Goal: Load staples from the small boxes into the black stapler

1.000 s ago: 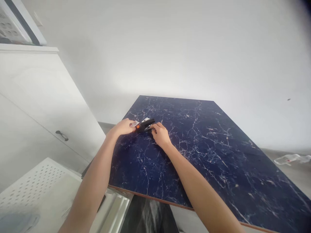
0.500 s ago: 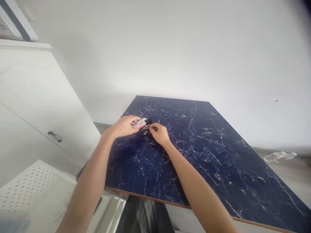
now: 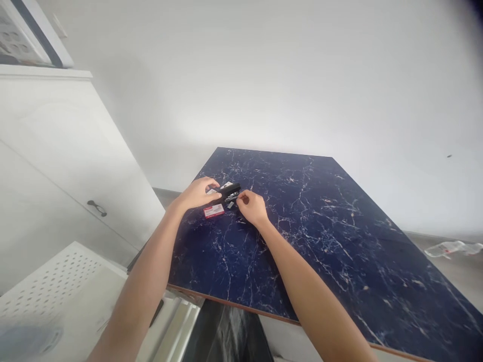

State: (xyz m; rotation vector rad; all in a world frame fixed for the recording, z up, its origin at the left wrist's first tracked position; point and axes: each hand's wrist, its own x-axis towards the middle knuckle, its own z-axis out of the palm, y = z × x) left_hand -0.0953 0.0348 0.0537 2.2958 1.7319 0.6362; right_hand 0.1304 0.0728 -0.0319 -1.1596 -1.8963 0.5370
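Note:
A black stapler (image 3: 230, 190) lies on the dark blue table, its upper arm raised over a shiny metal magazine. My left hand (image 3: 199, 193) is at its rear end, thumb against the black body and fingers curved around the far side. At the other end, my right hand (image 3: 252, 205) pinches the tip of the magazine between thumb and fingertips; any small piece inside that pinch is hidden. Just in front lies a small silvery strip (image 3: 230, 205), apparently staples. A red and white box (image 3: 214, 211) rests below my left hand. White pieces of paper or card (image 3: 227, 185) show behind the stapler.
The marble-patterned table (image 3: 302, 226) stands against a white wall. A white cabinet (image 3: 56, 166) with a dark handle is on the left, above a perforated white surface (image 3: 49, 281). Clear plastic bottles (image 3: 451, 249) lie beyond the table's right edge.
The red and white box has left my left hand and now lies on the table. My left hand has shifted to the stapler's rear; my right hand keeps its pinch at the front. The view has shifted slightly.

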